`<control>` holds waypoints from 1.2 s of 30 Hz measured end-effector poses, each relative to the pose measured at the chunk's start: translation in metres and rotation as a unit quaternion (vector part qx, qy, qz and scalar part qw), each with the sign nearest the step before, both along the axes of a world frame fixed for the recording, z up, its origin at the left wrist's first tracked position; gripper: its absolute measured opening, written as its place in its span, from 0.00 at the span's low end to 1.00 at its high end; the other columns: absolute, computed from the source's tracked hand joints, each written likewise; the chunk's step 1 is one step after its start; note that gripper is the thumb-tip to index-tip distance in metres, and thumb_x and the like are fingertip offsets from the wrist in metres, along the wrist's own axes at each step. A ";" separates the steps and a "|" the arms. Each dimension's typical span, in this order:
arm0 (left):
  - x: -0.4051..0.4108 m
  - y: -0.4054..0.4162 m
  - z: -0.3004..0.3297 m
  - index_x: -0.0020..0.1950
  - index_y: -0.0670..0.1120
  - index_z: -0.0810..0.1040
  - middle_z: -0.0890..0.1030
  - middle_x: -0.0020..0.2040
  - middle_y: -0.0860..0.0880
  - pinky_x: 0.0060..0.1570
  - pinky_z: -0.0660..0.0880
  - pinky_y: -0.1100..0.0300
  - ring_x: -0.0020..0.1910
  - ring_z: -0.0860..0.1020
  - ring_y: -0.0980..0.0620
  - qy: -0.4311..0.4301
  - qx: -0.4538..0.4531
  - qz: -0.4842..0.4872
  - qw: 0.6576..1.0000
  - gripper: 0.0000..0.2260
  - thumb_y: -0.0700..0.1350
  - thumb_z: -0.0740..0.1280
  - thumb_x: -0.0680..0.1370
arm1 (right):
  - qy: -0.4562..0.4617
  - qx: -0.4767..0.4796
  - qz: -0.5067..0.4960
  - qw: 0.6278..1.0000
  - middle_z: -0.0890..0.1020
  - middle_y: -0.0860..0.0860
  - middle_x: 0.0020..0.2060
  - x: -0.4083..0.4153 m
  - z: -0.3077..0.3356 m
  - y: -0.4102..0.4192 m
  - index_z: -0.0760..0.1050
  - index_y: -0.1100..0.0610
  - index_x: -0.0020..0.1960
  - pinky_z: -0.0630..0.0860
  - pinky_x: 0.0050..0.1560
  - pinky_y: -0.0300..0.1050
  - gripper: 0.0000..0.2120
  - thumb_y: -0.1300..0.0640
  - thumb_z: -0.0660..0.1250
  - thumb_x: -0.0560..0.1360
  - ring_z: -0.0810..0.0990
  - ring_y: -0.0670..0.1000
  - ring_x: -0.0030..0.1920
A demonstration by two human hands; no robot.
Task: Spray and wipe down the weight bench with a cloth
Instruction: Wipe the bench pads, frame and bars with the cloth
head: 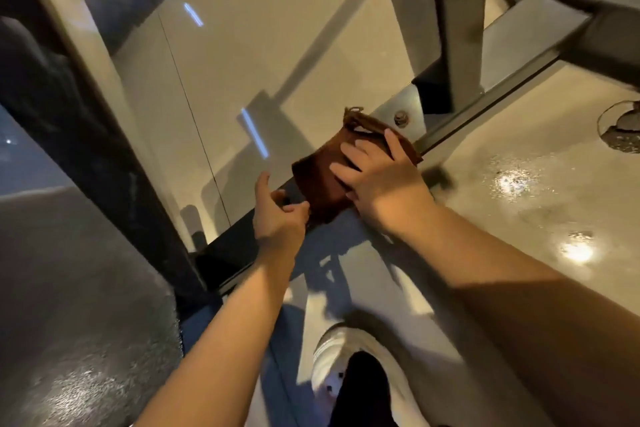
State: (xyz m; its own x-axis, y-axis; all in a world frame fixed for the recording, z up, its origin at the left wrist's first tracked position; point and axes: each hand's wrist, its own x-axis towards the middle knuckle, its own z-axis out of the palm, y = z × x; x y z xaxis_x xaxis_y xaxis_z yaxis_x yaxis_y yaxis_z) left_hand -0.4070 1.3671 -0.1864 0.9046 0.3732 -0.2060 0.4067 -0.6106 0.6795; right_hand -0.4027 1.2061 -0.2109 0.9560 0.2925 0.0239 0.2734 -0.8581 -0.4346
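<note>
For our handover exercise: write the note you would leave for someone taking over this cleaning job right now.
Right hand: flat on the brown cloth, pressing it onto the frame rail near the floor.
Left hand: fingers curled, pinching the cloth's near corner.
Spray bottle: not in view.
Done: cannot tell how much has been wiped.
Left: probably finish this rail, then the other bars; the bench pad is not clearly in view, so check it.

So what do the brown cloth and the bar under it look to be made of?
Cloth: soft matte brown fabric, likely microfibre or suede-like; it drapes and has a frayed corner. Bar: seemingly grey painted metal, with a smooth sheen and a bolt through its plate.
</note>
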 end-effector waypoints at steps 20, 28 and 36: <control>0.040 -0.053 -0.070 0.77 0.43 0.61 0.64 0.75 0.39 0.69 0.64 0.38 0.74 0.64 0.39 -0.195 0.432 -0.451 0.756 0.30 0.60 0.55 0.80 | 0.200 -0.259 0.127 0.936 0.58 0.53 0.76 -0.020 0.039 -0.140 0.58 0.49 0.76 0.68 0.69 0.50 0.29 0.49 0.64 0.79 0.64 0.56 0.72; 0.025 -0.112 -0.075 0.72 0.42 0.69 0.74 0.69 0.44 0.62 0.72 0.46 0.66 0.74 0.43 -0.164 0.420 -0.277 0.848 0.35 0.62 0.66 0.72 | 0.194 -0.361 0.188 0.892 0.53 0.51 0.78 -0.036 0.060 -0.158 0.55 0.47 0.77 0.52 0.76 0.57 0.29 0.53 0.63 0.80 0.54 0.56 0.77; 0.033 -0.090 -0.078 0.72 0.43 0.71 0.73 0.70 0.42 0.65 0.70 0.45 0.68 0.72 0.43 -0.270 0.403 -0.315 0.816 0.37 0.71 0.55 0.76 | 0.147 -0.194 0.003 0.970 0.59 0.53 0.75 -0.006 0.050 -0.141 0.50 0.51 0.78 0.54 0.75 0.53 0.32 0.52 0.60 0.78 0.57 0.54 0.75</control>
State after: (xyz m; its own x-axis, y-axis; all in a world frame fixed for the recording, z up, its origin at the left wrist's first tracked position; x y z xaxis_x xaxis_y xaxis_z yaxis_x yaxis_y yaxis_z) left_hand -0.3743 1.2774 -0.2645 0.8463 -0.3842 0.3690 -0.3872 -0.9194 -0.0693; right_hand -0.4092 1.0654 -0.1613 0.9026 0.2305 -0.3636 0.1921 -0.9715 -0.1388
